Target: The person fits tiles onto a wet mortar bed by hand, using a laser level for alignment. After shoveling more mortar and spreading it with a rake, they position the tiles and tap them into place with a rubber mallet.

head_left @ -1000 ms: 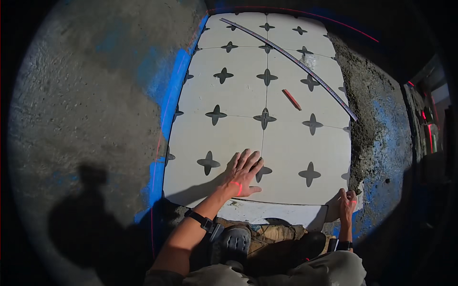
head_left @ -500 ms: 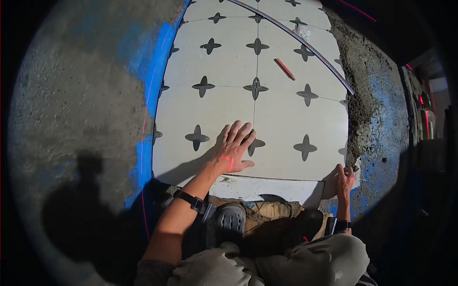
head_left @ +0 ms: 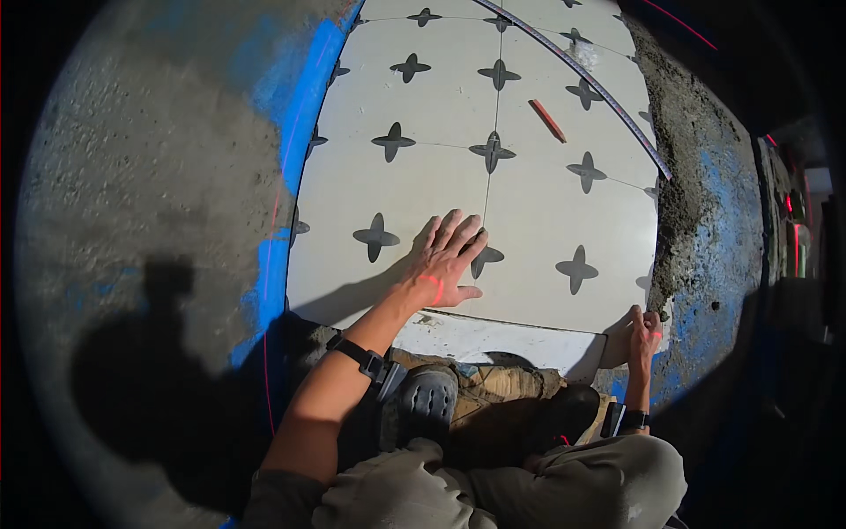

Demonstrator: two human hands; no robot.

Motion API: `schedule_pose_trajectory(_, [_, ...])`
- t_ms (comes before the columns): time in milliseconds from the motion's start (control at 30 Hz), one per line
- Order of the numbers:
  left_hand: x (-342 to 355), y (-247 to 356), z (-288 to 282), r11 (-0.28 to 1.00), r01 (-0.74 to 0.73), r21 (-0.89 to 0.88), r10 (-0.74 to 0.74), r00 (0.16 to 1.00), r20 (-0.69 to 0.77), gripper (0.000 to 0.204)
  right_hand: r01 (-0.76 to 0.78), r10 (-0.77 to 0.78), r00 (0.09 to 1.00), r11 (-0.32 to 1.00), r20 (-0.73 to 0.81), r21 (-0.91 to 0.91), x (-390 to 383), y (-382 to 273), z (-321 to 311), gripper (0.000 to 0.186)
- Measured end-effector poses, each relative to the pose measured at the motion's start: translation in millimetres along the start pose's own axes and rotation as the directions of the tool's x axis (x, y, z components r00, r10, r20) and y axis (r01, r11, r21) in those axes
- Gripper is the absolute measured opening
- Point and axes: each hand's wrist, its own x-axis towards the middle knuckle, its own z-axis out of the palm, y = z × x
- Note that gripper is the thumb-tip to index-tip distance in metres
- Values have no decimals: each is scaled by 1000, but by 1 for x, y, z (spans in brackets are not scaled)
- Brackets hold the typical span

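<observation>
My left hand (head_left: 448, 263) lies flat on a cream floor tile (head_left: 529, 282) with dark four-petal motifs. Its fingers are spread and point away from me, near a joint between tiles. My right hand (head_left: 645, 342) is at the near right corner of the tiled area, fingers curled together at the edge. What its fingers pinch there, if anything, is hidden. Along the near edge of the tiles runs a white strip (head_left: 502, 342), part of it in shadow. A red carpenter's pencil (head_left: 548, 122) rests on a tile farther off.
A long graduated measuring strip (head_left: 659, 162) crosses the tiles at the far right. Grey mortar (head_left: 677, 212) borders their right side. Bare concrete (head_left: 159, 159) and a blue-painted band (head_left: 304, 97) lie left, with a red laser line along the band. My grey shoe (head_left: 429, 395) is close to the near edge.
The whole view has shifted slightly, so the tiles appear a little farther right. Both hands keep their places on the tile and at its corner.
</observation>
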Motion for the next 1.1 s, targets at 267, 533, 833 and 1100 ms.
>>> schedule_pose_trajectory(267, [-19, -9, 5, 999, 3, -32, -6, 997, -74, 106, 82, -82, 996, 997, -21, -10, -15, 10, 3, 45])
schedule_pose_trajectory(533, [-41, -8, 5, 1000, -22, 6, 23, 999, -37, 108, 99, -100, 995, 993, -5, -63, -30, 23, -2, 50])
schedule_pose_trajectory(833, [-39, -5, -5, 999, -27, 42, 25, 998, 59, 127, 21, -19, 999, 999, -43, 39, -20, 34, 4, 45])
schedule_pose_trajectory(1100, [-38, -14, 6, 999, -27, 20, 26, 1000, 17, 125, -65, 72, 995, 993, -73, 100, -28, 27, 16, 44])
